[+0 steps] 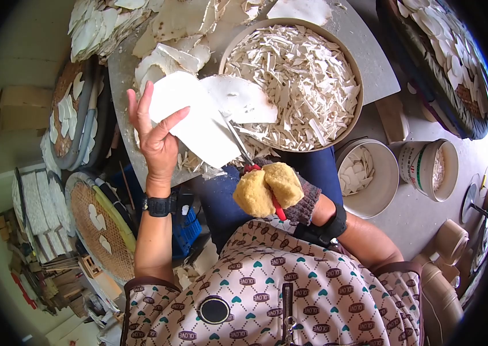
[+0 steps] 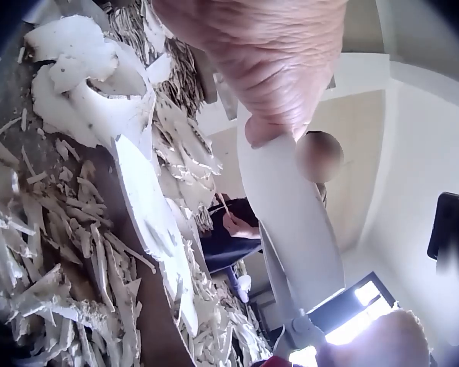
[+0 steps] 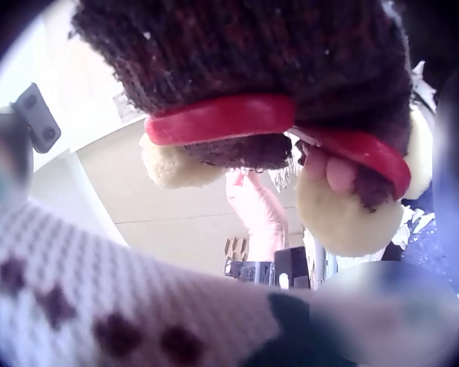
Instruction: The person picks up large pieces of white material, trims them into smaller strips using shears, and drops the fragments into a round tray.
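white sheet point(image 1: 192, 115) pinched in l grip point(image 1: 159, 144); r grip point(image 1: 308, 199) round scissors point(image 1: 239, 141); other pc point(image 1: 241, 99) overhangs scrap tub point(image 1: 361, 86).

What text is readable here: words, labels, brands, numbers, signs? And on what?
"LOLOVE": in dark ovals, repeated across the patterned garment the person wears.
Printing on the side of the white bucket at the right of the head view: too small and blurred to read.
No number or sign that I can read in any view.
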`<action>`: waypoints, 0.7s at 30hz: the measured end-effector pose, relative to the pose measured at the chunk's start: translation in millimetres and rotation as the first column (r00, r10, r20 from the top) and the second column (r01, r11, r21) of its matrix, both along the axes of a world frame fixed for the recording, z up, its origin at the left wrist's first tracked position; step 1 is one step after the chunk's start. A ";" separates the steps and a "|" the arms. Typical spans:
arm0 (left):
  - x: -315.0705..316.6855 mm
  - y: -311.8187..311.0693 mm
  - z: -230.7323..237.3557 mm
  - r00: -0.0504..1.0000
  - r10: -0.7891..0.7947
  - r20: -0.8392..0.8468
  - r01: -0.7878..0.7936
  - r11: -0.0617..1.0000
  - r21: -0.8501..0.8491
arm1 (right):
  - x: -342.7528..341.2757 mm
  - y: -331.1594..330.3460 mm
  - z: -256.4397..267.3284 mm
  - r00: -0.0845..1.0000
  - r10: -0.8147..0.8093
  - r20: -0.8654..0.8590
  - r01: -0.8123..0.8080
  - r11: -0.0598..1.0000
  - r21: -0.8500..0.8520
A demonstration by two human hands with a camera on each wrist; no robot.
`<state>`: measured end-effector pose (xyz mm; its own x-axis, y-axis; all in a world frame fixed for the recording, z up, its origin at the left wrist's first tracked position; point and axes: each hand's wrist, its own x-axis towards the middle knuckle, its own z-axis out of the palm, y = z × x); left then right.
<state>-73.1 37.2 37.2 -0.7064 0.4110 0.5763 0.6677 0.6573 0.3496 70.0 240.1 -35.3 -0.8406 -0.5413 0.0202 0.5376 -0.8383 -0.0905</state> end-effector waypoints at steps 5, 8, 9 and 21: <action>1.1 2.5 -1.4 1.000 -0.005 -0.008 0.005 1.000 -0.010 | 0.6 2.6 2.4 0.991 -0.058 -0.123 0.062 0.998 0.033; 0.1 0.1 -2.3 0.994 0.043 -0.099 -0.053 0.994 -0.092 | 6.1 4.2 4.2 0.997 -0.059 -0.058 0.069 0.978 0.198; 0.5 -0.9 -1.0 0.999 0.048 0.010 -0.047 0.998 -0.028 | 6.7 4.1 3.0 0.997 -0.074 0.016 0.071 0.989 0.128; 59.4 -29.7 16.7 0.321 -0.357 0.877 -0.349 0.816 0.460 | -2.3 -0.6 -52.3 0.876 0.035 -0.481 0.374 0.582 0.722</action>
<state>-13.7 7.4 53.8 -0.8778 0.3259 -0.3512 -0.3227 0.1395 0.9361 67.8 239.6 -87.5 -0.9322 -0.3611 0.0238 0.1301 -0.3957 -0.9091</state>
